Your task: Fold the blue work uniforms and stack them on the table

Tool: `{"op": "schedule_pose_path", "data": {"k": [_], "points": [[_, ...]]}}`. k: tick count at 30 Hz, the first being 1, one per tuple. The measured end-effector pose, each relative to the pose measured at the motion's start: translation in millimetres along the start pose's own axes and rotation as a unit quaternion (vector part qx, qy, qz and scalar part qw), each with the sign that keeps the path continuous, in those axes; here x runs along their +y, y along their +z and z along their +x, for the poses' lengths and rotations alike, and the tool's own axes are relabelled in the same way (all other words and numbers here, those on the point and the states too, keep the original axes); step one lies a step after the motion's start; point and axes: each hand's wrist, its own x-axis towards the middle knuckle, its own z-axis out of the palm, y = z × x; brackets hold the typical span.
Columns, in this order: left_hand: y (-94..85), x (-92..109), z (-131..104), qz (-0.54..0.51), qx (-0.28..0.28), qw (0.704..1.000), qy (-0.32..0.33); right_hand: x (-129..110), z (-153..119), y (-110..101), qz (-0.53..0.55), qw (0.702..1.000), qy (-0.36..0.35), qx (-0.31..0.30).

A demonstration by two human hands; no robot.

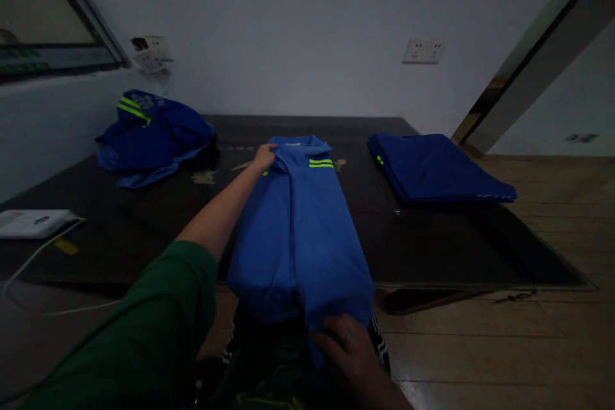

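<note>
A blue jacket [317,224] with a collar, a front zip line and yellow-green stripes lies front up before me, its collar toward the wall. Its lower end hangs over the near table edge onto my lap. My left hand [264,157] reaches out and pinches the cloth at the left of the collar. Down at the hem, my right hand [346,346], with a ring on one finger, has its fingers curled on the cloth; its thumb side is dim.
The dark table [423,243] stands against the wall. A crumpled pile of blue clothing [154,138] lies at the back left, a folded stack of blue clothing [437,166] at the right. A white device [36,223] with a cable sits at the left edge.
</note>
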Motion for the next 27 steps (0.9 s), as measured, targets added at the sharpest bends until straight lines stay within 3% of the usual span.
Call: {"op": "schedule_pose_path", "data": {"k": [4, 7, 8, 10, 12, 14, 16, 19, 23, 27], "points": [[-18.9, -3.9, -23.8, 0.087, 0.021, 0.996, 0.000, 1.5, -3.9, -1.6, 0.021, 0.995, 0.028, -0.090], [-42.8, 14.6, -74.7, 0.131, -0.021, 0.989, 0.070, 13.5, -11.1, -27.9, 0.072, 0.992, 0.070, -0.071], [-52.5, 23.1, -100.9, 0.124, -0.069, 0.986, 0.087, 20.3, -14.5, -37.6, 0.085, 0.989, 0.112, -0.045], [-72.0, 38.9, -164.8, 0.073, -0.202, 0.975, 0.047, 36.1, -22.0, -52.7, 0.089, 0.966, 0.244, 0.007], [-86.0, 47.1, -234.2, 0.073, -0.375, 0.923, -0.035, 51.1, -29.2, -57.9, 0.100, 0.920, 0.378, 0.028], [-87.8, 42.3, -296.5, 0.117, -0.474, 0.870, -0.065, 61.8, -34.8, -53.1, 0.151, 0.876, 0.457, 0.020], [-74.8, 25.0, -342.8, 0.131, -0.465, 0.871, -0.094, 67.4, -37.9, -42.6, 0.226, 0.848, 0.479, -0.003], [-38.2, -7.9, -380.6, 0.065, -0.381, 0.918, -0.092, 70.2, -36.9, -28.0, 0.306, 0.828, 0.468, -0.033], [-2.1, -26.0, -395.6, -0.041, -0.289, 0.954, -0.065, 70.9, -29.2, -21.5, 0.352, 0.806, 0.473, -0.047], [2.1, -24.8, -397.5, -0.095, -0.299, 0.945, -0.089, 69.4, -25.5, -17.9, 0.356, 0.778, 0.517, -0.015]]}}
